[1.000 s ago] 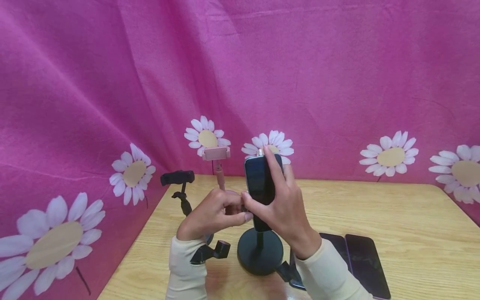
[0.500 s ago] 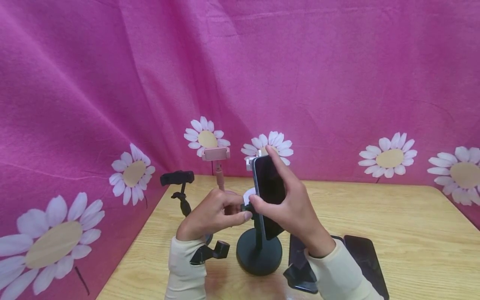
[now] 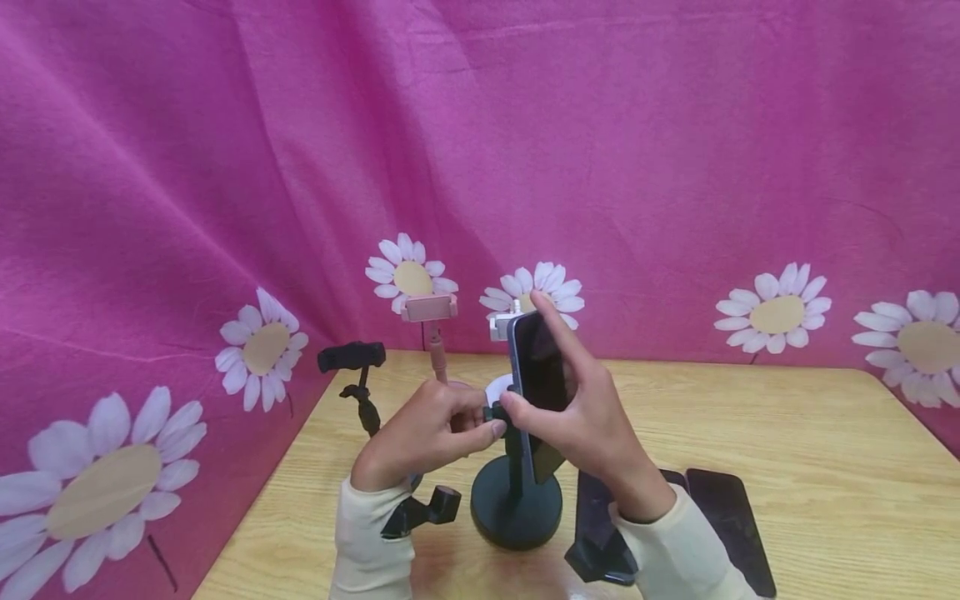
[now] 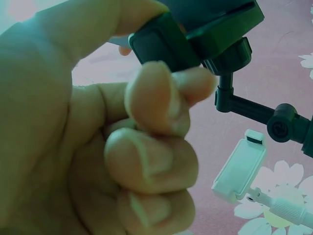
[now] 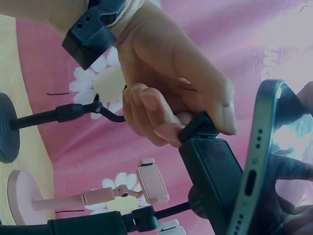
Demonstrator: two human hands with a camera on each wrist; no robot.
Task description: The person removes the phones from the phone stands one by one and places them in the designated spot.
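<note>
My left hand (image 3: 431,429) pinches the end of a black phone clamp between thumb and index finger; the other fingers are curled, as the left wrist view shows. This clamp (image 5: 210,169) tops a black phone stand whose round base (image 3: 516,517) rests on the table. My right hand (image 3: 592,417) holds a smartphone (image 3: 536,358) along its sides, dark screen facing me, index finger stretched up toward its top. Turned at an angle, the phone (image 5: 254,161) stands in front of the clamp. Its bottom edge with port and speaker holes faces left in the right wrist view.
Left of the hands stand a black phone stand (image 3: 351,357) and a pink one (image 3: 430,308). A white holder (image 3: 499,327) is partly hidden behind the phone. Two more phones, one dark (image 3: 731,529) and one (image 3: 596,508) under my right wrist, lie on the wooden table (image 3: 847,467).
The phone has turned and shifted right, away from the left hand, exposing its side edge, the clamp's end and the white holder behind. The left hand stays nearly still on the clamp.
</note>
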